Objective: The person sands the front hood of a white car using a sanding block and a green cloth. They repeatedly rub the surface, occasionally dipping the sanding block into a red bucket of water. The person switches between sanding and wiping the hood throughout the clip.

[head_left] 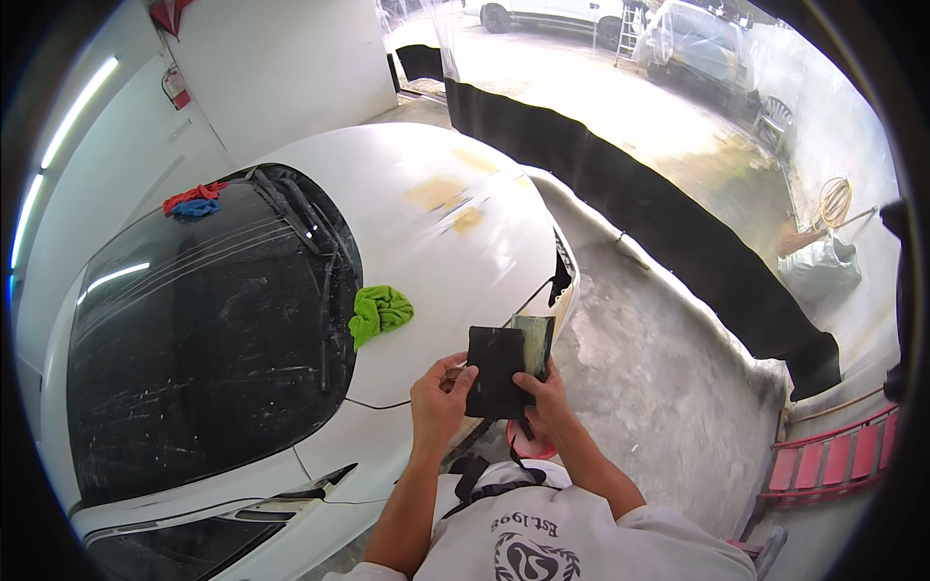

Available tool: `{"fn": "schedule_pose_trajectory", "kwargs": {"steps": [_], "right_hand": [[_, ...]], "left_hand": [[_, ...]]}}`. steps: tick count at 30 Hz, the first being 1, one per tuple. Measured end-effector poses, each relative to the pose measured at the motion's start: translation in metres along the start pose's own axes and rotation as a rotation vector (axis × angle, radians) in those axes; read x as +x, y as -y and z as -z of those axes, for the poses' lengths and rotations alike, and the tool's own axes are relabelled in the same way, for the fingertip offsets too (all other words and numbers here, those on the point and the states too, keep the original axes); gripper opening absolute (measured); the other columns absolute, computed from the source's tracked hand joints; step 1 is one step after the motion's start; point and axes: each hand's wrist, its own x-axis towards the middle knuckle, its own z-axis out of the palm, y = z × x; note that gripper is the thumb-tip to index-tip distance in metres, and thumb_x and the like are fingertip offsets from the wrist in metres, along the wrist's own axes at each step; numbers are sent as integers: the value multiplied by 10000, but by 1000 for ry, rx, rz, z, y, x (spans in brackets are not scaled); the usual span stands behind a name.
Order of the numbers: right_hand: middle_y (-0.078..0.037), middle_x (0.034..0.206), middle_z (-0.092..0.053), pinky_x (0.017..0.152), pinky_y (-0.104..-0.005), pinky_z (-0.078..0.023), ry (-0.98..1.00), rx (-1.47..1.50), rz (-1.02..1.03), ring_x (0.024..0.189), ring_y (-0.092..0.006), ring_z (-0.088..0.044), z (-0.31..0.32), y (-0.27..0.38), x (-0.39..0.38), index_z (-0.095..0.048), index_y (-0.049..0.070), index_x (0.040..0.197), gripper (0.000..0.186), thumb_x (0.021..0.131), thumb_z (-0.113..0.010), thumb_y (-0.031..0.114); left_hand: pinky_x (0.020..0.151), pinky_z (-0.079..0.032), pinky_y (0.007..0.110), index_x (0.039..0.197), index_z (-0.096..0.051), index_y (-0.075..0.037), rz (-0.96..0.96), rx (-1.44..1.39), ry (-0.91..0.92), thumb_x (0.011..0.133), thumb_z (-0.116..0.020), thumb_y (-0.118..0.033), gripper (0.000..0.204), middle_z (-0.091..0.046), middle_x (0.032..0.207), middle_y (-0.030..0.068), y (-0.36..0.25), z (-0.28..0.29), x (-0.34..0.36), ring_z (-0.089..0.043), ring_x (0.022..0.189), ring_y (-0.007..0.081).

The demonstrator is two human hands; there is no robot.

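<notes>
Hands meet near the middle of the view, above the near right edge of a white car bonnet (436, 242). Left hand (438, 399) and right hand (544, 399) together grip a dark sanding block (496, 370) with a pale sheet of sandpaper (535, 341) folded behind it. A green cloth (380, 312) lies on the bonnet, left of the block, by the dark windscreen (203, 329).

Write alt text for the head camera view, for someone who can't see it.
Both hands, the left hand and right hand, hold up a dark sheet of sandpaper against a pale block beside a white car. A green cloth lies on its hood, which shows yellowish sanded patches.
</notes>
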Motion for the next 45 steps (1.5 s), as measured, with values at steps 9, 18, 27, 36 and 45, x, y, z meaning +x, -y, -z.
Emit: {"fn": "schedule_pose_trajectory", "kwargs": {"steps": [9,18,27,36,45], "right_hand": [[-106,1330,-610,1010,-354,-554,-212,-634,401,1184,-218,-645,-15,46,-11,-364,58,1589,974,799,-932,114],[-100,1346,-634,1050,-335,-520,-84,-547,367,1221,-197,-629,1,62,-29,-401,44,1568,912,835,-933,153],[-161,1314,-667,950,-438,-643,-137,188,185,1138,-288,-719,22,63,-27,-496,47,1491,568,952,-655,-37],[-176,1268,-673,923,-492,-650,-111,261,48,1100,-327,-733,13,54,-10,-520,19,1428,504,943,-653,38],[-141,1268,-648,967,-371,-542,-199,-683,493,1138,-237,-656,-87,-9,113,-459,72,1536,643,939,-699,74]], "left_hand": [[686,-582,267,990,-751,-26,142,-337,152,941,-849,-178,187,-761,898,46,-12,-42,32,-699,755,106],[673,-550,266,991,-743,-85,360,-581,498,1017,-755,-214,132,-746,864,11,3,-88,34,-680,741,97],[763,-579,331,1264,-683,-74,326,-685,429,1115,-572,-329,315,-764,1106,48,-4,-64,27,-726,875,147],[842,-629,355,1276,-624,-73,251,-862,332,1135,-528,-269,260,-743,1141,61,18,-10,39,-735,1009,192],[921,-628,405,1262,-631,-130,-3,-756,-333,1119,-500,-71,203,-709,1220,88,28,113,40,-718,1070,202]]}}
